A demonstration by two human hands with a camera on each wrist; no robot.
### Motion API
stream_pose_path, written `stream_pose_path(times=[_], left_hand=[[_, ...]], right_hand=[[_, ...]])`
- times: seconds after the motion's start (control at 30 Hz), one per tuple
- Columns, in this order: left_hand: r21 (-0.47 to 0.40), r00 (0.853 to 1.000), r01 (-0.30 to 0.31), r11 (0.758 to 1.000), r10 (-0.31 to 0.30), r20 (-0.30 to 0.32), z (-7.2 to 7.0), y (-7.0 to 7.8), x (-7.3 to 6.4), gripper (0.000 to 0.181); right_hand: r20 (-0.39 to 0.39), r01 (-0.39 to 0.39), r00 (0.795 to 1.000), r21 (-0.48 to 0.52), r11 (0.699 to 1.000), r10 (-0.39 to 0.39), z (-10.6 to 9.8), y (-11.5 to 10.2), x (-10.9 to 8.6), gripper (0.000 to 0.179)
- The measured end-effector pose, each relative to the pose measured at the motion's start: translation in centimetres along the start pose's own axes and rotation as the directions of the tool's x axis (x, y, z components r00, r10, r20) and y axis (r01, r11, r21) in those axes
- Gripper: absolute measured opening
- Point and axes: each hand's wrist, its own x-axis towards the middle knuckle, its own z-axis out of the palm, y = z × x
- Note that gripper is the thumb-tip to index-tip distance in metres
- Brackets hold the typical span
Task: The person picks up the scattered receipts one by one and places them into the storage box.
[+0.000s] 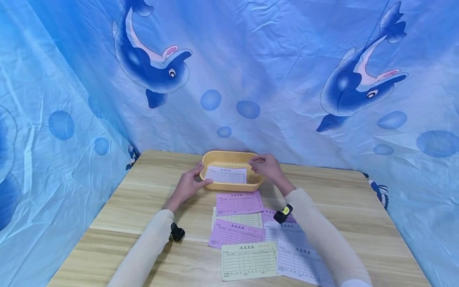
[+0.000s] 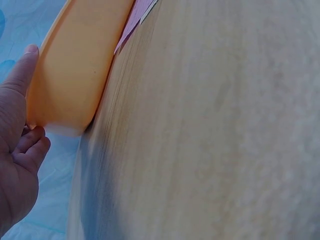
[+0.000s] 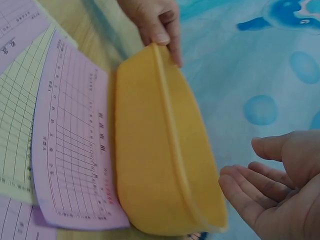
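A yellow plastic basin (image 1: 234,187) stands near the table's far edge, with a white printed form (image 1: 226,175) lying inside. My left hand (image 1: 188,185) grips the basin's left end. In the left wrist view, the thumb of that hand (image 2: 15,125) lies along the rim and its other fingers bend at the end wall. Over the basin's right end is my right hand (image 1: 269,167). The right wrist view shows this hand (image 3: 280,185) beside the rim, thumb apart from loosely bent fingers, nothing between them. A pink form (image 1: 239,202) lies just in front of the basin.
Several more forms overlap on the wooden table (image 1: 143,191): a green one (image 1: 249,261) nearest me, another pink one (image 1: 236,234), and white ones (image 1: 303,263) partly under my right forearm. A blue dolphin-print curtain (image 1: 279,79) rises behind the table.
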Motion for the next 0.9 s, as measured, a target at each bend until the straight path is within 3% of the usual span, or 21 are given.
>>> stream_pose_path(times=[0.17,0.43,0.57,0.9], left_hand=[[-0.01,1.0,0.009,1.0,-0.009,-0.001,0.0,0.0,0.0,0.099],[-0.008,1.0,0.017,1.0,-0.017,-0.003,0.1,0.2,0.0,0.097],[0.004,1.0,0.022,1.0,-0.022,-0.004,0.1,0.1,0.0,0.097],[0.01,1.0,0.013,1.0,-0.013,-0.01,0.1,0.2,0.0,0.096]], right_hand=[[-0.013,0.023,1.0,0.019,1.0,-0.022,-2.1,-0.7,-1.9,0.037],[-0.031,0.125,0.991,-0.102,0.987,-0.128,-5.8,-0.6,-5.5,0.041],[-0.042,0.169,0.983,-0.169,0.971,-0.179,-7.2,0.2,-7.3,0.04],[-0.091,0.176,0.972,-0.332,0.927,-0.217,-9.7,3.2,-11.4,0.041]])
